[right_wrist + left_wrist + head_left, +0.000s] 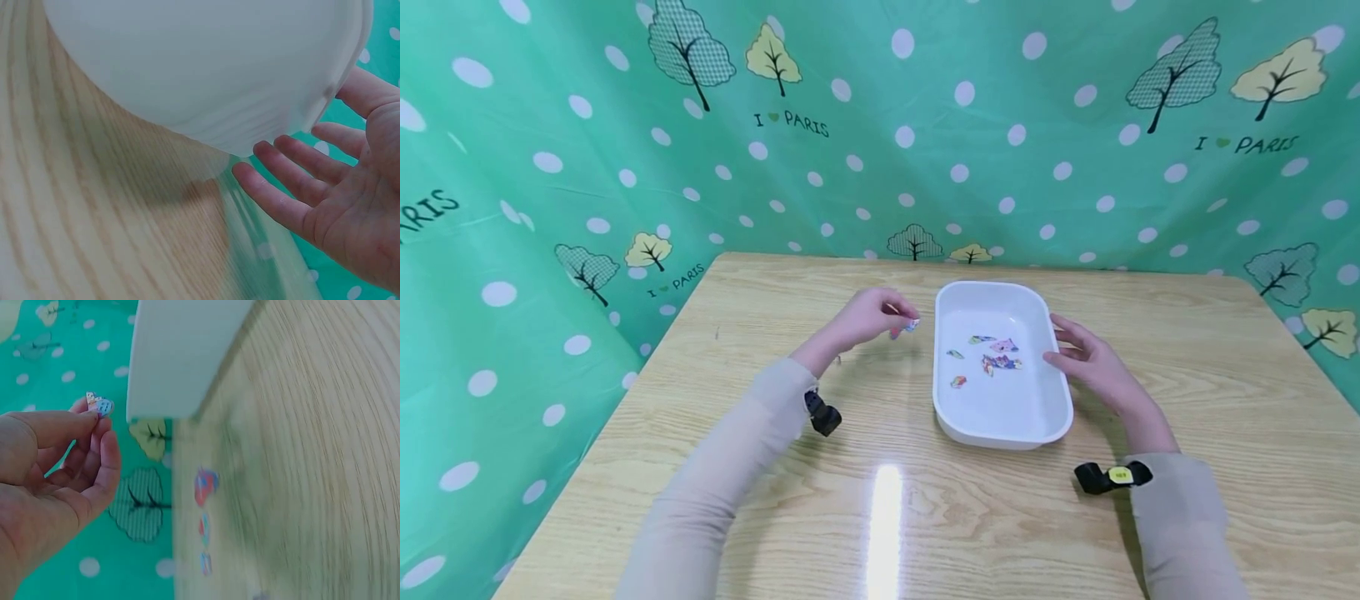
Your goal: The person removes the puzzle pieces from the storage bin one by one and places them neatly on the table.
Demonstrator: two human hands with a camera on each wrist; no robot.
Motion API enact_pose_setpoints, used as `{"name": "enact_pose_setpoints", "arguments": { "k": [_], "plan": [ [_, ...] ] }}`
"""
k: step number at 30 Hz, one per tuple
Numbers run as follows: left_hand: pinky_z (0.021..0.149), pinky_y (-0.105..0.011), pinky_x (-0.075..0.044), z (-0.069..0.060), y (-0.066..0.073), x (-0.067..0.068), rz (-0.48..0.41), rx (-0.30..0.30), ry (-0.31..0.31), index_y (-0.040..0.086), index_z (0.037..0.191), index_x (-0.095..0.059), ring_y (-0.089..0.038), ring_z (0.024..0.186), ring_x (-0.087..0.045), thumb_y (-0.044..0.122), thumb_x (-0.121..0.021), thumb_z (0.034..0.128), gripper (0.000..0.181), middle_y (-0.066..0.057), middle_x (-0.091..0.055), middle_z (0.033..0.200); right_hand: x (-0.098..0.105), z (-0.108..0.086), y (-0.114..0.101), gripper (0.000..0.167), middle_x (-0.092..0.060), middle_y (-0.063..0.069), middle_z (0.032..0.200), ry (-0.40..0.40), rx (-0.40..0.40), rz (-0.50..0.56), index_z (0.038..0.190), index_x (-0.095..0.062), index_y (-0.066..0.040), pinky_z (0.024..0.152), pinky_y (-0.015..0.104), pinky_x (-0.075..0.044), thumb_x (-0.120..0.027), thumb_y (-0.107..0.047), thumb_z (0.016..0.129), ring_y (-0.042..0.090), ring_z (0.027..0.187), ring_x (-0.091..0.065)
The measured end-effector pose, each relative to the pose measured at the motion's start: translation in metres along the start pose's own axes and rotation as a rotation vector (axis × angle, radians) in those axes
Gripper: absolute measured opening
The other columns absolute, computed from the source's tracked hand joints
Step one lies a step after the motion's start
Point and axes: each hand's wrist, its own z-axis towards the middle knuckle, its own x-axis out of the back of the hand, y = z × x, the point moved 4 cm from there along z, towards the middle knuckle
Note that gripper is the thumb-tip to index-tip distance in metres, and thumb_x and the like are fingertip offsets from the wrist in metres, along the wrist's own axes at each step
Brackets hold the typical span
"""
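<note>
Left of the white tub [1000,422], the left hand [868,319] pinches a small colourful sticker-like piece [913,324] between thumb and fingertips. The left wrist view shows that piece [102,406], pale with a blue patterned part, in the left hand [59,462]. The right hand [1093,362] touches the tub's right side, thumb at the rim. In the right wrist view the fingers of the right hand [337,181] are spread along the tub's outer wall [206,69]. Several colourful flat pieces [1000,362] lie on the tub's floor.
More small pieces, one red and blue [205,486], lie on the wooden table [1000,517] beneath and beside the left hand. A green dotted cloth [850,200] hangs behind the table and on its left. A bright light reflection shows near the front.
</note>
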Motion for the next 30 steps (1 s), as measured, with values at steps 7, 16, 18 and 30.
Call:
{"name": "enact_pose_setpoints", "arguments": {
  "k": [7,16,18,30],
  "plan": [
    [0.078,-0.031,-0.049,-0.005,-0.026,0.023,0.047,0.087,0.100,0.010,0.099,-0.068,-0.019,0.092,-0.059,0.014,-0.062,0.0855,0.016,-0.004,-0.064,0.102,0.000,0.000,0.000,0.071,-0.030,0.022,0.141,-0.005,0.008,0.014,0.146,-0.014,-0.016,0.078,0.016,-0.047,-0.055,-0.029,0.090,0.035,0.119,-0.041],
    [0.077,-0.031,-0.050,-0.005,-0.058,0.038,0.048,0.168,0.197,0.009,0.101,-0.068,-0.020,0.091,-0.059,0.012,-0.061,0.0856,0.017,-0.007,-0.064,0.104,0.000,0.000,0.001,0.072,-0.030,0.021,0.142,-0.007,-0.004,0.023,0.146,-0.013,-0.017,0.078,0.015,-0.047,-0.056,-0.029,0.090,0.034,0.119,-0.041],
    [0.075,-0.029,-0.050,-0.006,-0.065,0.042,0.061,0.182,0.223,0.010,0.101,-0.069,-0.019,0.091,-0.058,0.013,-0.062,0.0855,0.017,-0.006,-0.065,0.104,0.000,0.000,0.001,0.071,-0.029,0.021,0.142,-0.009,-0.007,0.032,0.146,-0.013,-0.018,0.078,0.015,-0.047,-0.056,-0.028,0.090,0.034,0.120,-0.040],
    [0.088,-0.033,-0.045,-0.004,-0.086,0.055,0.090,0.253,0.288,0.005,0.099,-0.070,-0.022,0.102,-0.056,0.007,-0.061,0.0843,0.017,-0.011,-0.065,0.108,0.000,-0.001,-0.001,0.071,-0.028,0.022,0.142,-0.010,-0.012,0.031,0.147,-0.012,-0.018,0.078,0.015,-0.046,-0.055,-0.028,0.091,0.034,0.120,-0.039]
  ]
}}
